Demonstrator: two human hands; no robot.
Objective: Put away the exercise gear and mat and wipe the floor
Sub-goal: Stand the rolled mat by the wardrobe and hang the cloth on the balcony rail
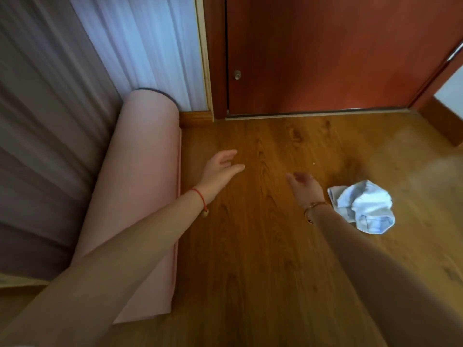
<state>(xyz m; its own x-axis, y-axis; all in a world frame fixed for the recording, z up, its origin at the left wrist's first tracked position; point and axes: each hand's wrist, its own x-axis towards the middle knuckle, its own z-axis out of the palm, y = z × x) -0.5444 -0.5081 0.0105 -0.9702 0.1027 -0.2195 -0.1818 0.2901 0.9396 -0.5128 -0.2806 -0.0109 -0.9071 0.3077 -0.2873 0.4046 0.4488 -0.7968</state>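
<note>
Pink mat (140, 186) is rolled up and lies on the wood floor (263, 271), its left side against the curtain (50, 121). Its far end is near the door (325, 58) frame, and the loose edge runs along its right side.

Left hand (220, 171) is just right of the mat, about mid-length, and not touching it. Fingers (235, 169) are nearly straight and slightly spread, with the thumb apart. It holds nothing. Can't tell if it hovers or touches the floor. The left forearm crosses over the mat's near half. A red string (200, 196) is on the wrist.

Right hand (304, 187) is further right of the mat, well apart from it, with bare floor between the two hands. Its fingers (292, 177) are loosely bent and apart, pointing back towards the mat. It holds nothing, and floor contact is unclear. A gold bangle (314, 206) is on the wrist.

White cloth (363, 206) is crumpled on the floor, on the far side of the right hand from the mat. It sits just beside the right wrist, behind the fingers and not at the tips. Neither hand's fingers touch the cloth. Can't tell if the cloth's left edge touches the wrist or only lies behind it.

No other gear is in view near the mat.
</note>
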